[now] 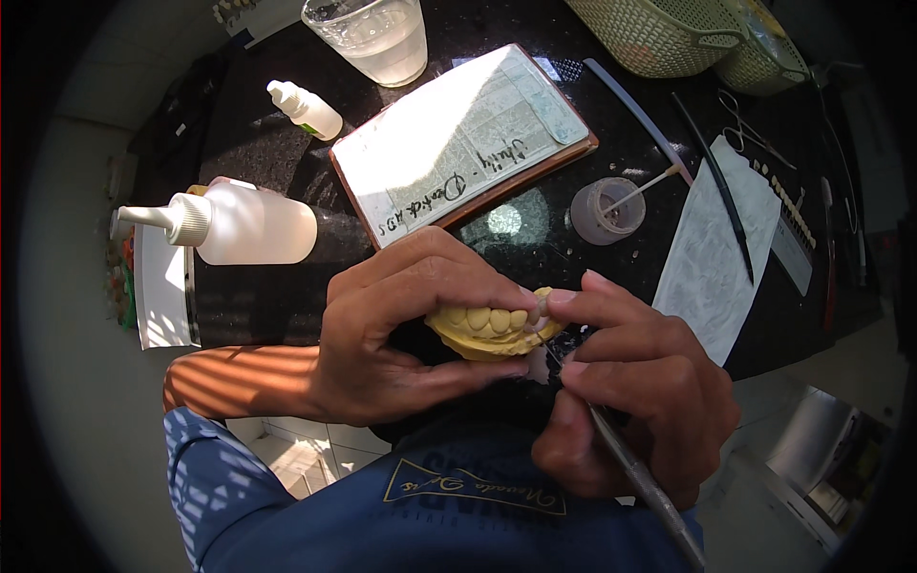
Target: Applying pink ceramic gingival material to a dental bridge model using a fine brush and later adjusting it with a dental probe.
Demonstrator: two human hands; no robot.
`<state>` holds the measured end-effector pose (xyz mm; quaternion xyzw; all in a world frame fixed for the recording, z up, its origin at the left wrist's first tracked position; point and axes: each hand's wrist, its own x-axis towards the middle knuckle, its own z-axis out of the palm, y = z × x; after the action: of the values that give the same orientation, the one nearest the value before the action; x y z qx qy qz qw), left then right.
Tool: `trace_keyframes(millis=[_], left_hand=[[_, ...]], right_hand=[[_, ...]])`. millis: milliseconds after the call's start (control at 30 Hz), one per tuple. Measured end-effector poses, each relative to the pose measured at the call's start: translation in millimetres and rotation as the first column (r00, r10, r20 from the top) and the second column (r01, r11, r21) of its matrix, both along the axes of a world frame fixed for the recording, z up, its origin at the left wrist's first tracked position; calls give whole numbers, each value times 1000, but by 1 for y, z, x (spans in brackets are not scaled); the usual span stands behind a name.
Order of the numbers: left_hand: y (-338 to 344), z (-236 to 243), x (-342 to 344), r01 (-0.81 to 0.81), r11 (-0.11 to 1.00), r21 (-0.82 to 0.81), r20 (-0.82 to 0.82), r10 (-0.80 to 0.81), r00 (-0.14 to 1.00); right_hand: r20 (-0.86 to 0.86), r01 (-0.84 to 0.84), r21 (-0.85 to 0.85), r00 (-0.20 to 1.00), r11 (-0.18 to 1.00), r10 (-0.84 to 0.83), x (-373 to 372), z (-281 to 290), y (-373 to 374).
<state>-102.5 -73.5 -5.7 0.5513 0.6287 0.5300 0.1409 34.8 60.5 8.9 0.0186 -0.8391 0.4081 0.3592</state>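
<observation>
My left hand point(387, 329) is closed around a yellow plaster dental cast point(482, 336), thumb below and fingers over the top, with its row of teeth facing me. At the cast's right end is a whitish, tooth-like piece point(538, 317), partly covered by fingertips. My right hand point(654, 387) grips a slim metal dental carver point(635, 468), its thin tip against the cast near that piece. The right index finger and thumb area also rest close to the cast's right end. Both hands are above the near edge of the dark table.
On the dark speckled table point(244, 320) lie a book point(420, 143), a squeeze bottle point(253, 224) and a small dropper bottle point(310, 110). A glass of cloudy liquid point(377, 43), a small cup point(608, 212) with a stick, a paper sheet point(712, 248), scissor-handled forceps point(750, 134) and woven baskets point(669, 33) stand around.
</observation>
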Motion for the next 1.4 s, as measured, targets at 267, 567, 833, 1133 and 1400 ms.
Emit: trace_keyframes(millis=[267, 567, 833, 1133, 1400], left_hand=[[-1, -2, -1, 4, 1000, 9, -4, -4, 1000], [-1, 0, -2, 23, 1000, 4, 21, -23, 1000], [0, 1, -1, 31, 1000, 0, 45, -31, 999], [0, 2, -1, 33, 999, 14, 90, -34, 995], [-1, 1, 0, 35, 999, 28, 79, -37, 996]], right_hand=[[40, -44, 0, 998, 999, 44, 2, 2, 2], [26, -69, -42, 997, 997, 70, 3, -1, 3], [23, -69, -41, 997, 997, 70, 3, -1, 3], [23, -36, -208, 999, 977, 41, 8, 1, 2], [63, -113, -127, 991, 985, 122, 4, 3, 6]])
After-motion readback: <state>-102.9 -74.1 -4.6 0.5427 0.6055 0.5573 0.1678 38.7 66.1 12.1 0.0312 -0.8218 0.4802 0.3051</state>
